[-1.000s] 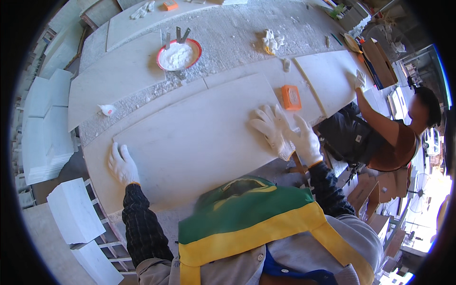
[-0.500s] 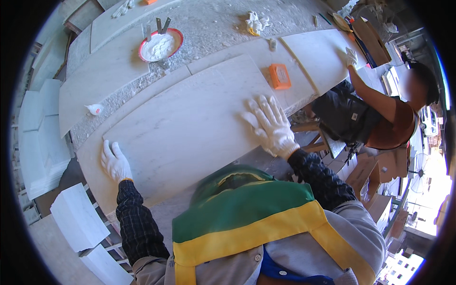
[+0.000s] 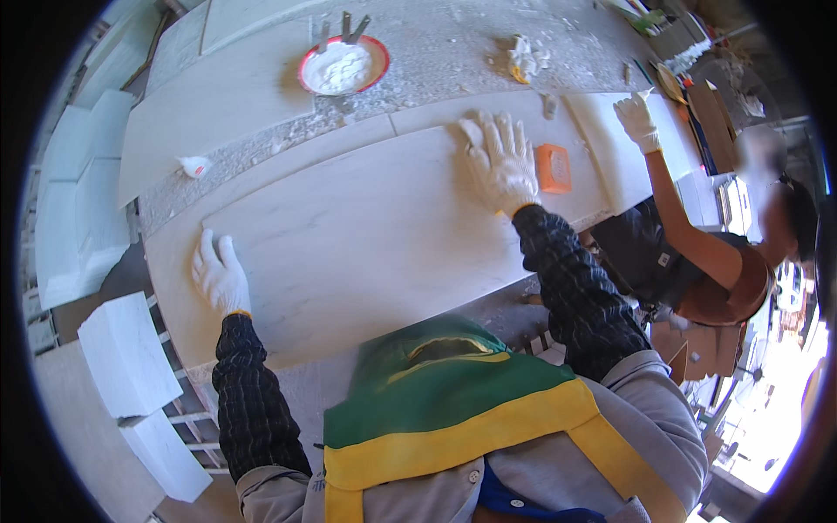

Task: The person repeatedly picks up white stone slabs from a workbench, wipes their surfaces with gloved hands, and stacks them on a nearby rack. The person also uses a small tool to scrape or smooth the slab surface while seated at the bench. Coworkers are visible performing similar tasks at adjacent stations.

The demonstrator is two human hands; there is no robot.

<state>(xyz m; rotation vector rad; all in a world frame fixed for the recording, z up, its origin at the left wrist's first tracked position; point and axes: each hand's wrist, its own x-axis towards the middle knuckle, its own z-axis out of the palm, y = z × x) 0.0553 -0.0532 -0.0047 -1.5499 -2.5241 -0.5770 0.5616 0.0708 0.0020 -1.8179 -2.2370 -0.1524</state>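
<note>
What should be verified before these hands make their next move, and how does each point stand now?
1. Left hand gloved and at the left end of the white slab: ok.
2. Right hand gloved, fingers spread over the slab's right part: ok.
3. Right hand clear of the orange block: cannot tell; they are side by side.
4. Red-rimmed bowl off this slab: ok, beyond it.
5. Co-worker's hand away from this slab: ok.
6. Slab's underside: cannot tell, hidden.

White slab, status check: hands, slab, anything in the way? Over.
Left hand open at left end of white slab. Right hand open at far right corner. Slab lying flat. Orange block close beside right hand, off the slab.
</note>
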